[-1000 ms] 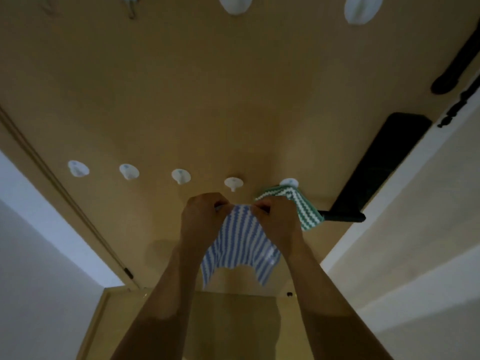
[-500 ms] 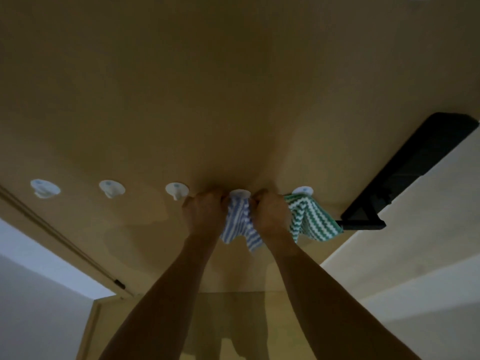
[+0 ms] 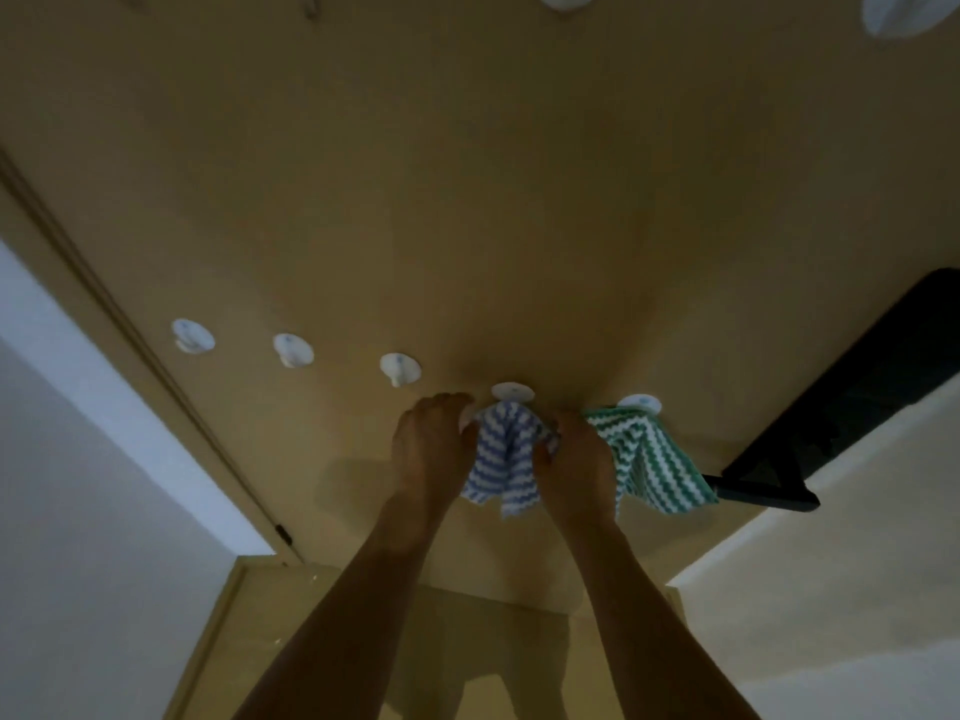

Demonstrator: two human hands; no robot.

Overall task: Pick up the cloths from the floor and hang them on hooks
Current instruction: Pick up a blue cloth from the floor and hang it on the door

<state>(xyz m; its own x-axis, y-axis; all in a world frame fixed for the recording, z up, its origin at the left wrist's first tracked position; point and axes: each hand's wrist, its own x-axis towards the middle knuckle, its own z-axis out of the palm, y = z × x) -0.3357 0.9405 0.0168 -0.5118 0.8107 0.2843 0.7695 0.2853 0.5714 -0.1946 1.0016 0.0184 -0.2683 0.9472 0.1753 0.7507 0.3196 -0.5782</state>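
Both hands are up at the door now, working the blue striped cloth (image 3: 503,457) onto a hook (image 3: 513,392). The left hand (image 3: 431,449) has its fingers curled in at the cloth's upper left edge, touching it near the top, though I cannot tell whether it truly pinches fabric or just steadies it. The right hand (image 3: 574,462) pinches a fold on the cloth's right side, fingers curled round the bunched material. The cloth's top sits right under the white hook, gathered to a peak there and draping down between the two wrists, so it looks to be on or very nearly on; whether it is fully caught is hidden by the fabric itself.

One job looks finished already: the green striped cloth (image 3: 649,459) hangs from the next hook (image 3: 640,403) to the right, just beside the right hand, spread and untouched apart from brushing the wrist.

To the left, three more hooks run along the door toward its left edge, the nearest (image 3: 400,368), the middle one (image 3: 293,349) and the far one (image 3: 192,336), all bare. More white fittings peek in at the top edge.

So my read: one cloth up, a second at the point of release. What is left is letting go and checking that it holds. The floor below the hands shows no cloth in this view, so how many remain I cannot say.
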